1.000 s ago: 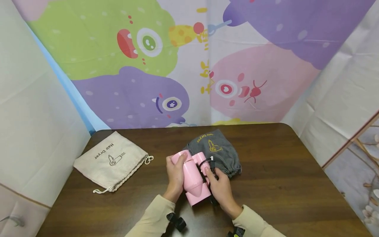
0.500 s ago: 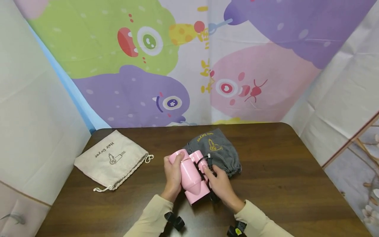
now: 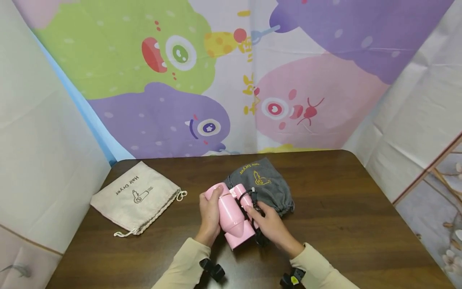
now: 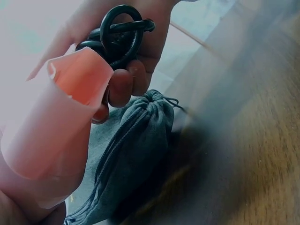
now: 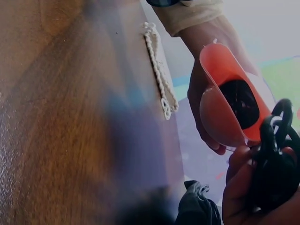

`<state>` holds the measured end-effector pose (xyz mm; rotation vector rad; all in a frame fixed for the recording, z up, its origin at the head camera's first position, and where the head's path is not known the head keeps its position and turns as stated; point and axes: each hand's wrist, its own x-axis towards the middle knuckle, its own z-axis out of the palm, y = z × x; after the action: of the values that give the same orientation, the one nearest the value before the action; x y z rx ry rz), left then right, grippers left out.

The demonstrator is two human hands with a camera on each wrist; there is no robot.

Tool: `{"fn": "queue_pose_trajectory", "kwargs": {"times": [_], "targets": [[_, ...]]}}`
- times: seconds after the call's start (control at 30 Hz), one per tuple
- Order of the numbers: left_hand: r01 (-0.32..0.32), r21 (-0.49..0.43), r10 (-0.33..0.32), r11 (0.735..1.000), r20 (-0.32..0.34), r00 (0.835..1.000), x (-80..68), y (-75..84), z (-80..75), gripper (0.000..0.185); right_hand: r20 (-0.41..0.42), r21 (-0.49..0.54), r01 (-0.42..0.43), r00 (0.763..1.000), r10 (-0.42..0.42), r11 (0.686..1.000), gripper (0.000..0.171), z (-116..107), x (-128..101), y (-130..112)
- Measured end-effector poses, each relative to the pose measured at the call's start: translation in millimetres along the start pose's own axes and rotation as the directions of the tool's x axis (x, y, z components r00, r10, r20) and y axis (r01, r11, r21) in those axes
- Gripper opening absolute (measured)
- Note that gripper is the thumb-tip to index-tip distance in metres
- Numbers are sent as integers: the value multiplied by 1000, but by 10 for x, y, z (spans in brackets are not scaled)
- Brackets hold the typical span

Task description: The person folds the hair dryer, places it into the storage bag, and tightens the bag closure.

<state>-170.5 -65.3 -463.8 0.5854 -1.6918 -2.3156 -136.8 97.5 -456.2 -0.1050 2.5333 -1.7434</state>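
Note:
A pink hair dryer (image 3: pixel 230 214) with its handle (image 3: pixel 241 193) folded alongside the barrel is held over the table's middle. My left hand (image 3: pixel 210 214) grips the barrel from the left, thumb on top near the back end. On the other side my right hand (image 3: pixel 272 226) holds the folded handle together with the bundled black cord (image 3: pixel 254 196). In the left wrist view the pink nozzle (image 4: pixel 51 117) points toward the camera, with looped black cord (image 4: pixel 123 35) by the right hand's fingers. Most of the right fingertips are hidden in the head view.
A dark grey drawstring bag (image 3: pixel 267 185) printed "Hair Dryer" lies just behind the dryer. To the left, a beige drawstring bag (image 3: pixel 133 196) with the same print lies flat on the brown wooden table (image 3: pixel 343 224). A cartoon-print curtain (image 3: pixel 162 116) hangs behind the table.
Both hands and the dryer have shifted slightly left. The right hand's thumb has moved a little on the handle, and the plug end of the cord has tilted. Both bags lie unmoved.

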Motion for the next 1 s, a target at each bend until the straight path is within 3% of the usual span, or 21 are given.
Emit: {"fn": "queue_pose_trajectory", "kwargs": {"times": [0.2,0.5,0.83,1.0], "targets": [[-4,-12,4,1000,-7,1000,1,14,-11,37,30,-13,-12,999,12,1000,39,-64,-15,12],[2,-58,-3,998,-13,1000,46,43,-37,41,169,156,-144,979,117,977,29,-143,6,47],[21,-82,-19,996,25,1000,68,47,-50,43,197,182,-156,973,120,971,28,-187,23,64],[34,-84,-27,996,80,996,83,42,-64,45,168,227,-154,979,117,962,29,-195,6,48]]}}
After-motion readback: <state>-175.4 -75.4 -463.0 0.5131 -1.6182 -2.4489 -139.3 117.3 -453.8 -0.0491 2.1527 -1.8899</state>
